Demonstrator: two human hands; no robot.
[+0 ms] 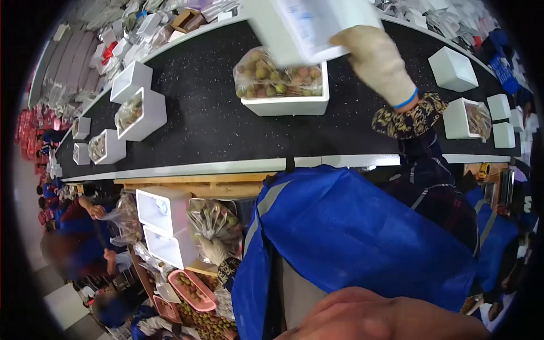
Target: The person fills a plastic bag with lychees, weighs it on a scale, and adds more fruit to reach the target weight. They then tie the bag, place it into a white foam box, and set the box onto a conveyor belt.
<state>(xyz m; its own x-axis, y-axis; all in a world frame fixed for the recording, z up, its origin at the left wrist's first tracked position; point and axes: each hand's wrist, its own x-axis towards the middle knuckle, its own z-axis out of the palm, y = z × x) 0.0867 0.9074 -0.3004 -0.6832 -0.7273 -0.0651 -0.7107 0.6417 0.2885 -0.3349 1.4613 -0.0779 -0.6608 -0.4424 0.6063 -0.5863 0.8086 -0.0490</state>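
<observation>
My right hand (382,68), in a pale work glove, grips the edge of a white foam box (263,34) over the black conveyor belt (198,124). This box is blurred and cut off by the top edge; something bluish shows on its inner side. Below it on the belt stands an open foam box (286,106) with a clear bag of round green and reddish fruit (272,79), probably lychees. At lower left, my gloved left hand (214,249) is closed on the gathered top of another clear bag of fruit (209,218).
Two open foam boxes (161,212) stand beside the left-hand bag. More foam boxes (150,116) sit along the belt on both sides. A pink basket (192,289) holds loose fruit. Co-workers (79,238) stand at the left. Packing material (136,34) is piled beyond the belt.
</observation>
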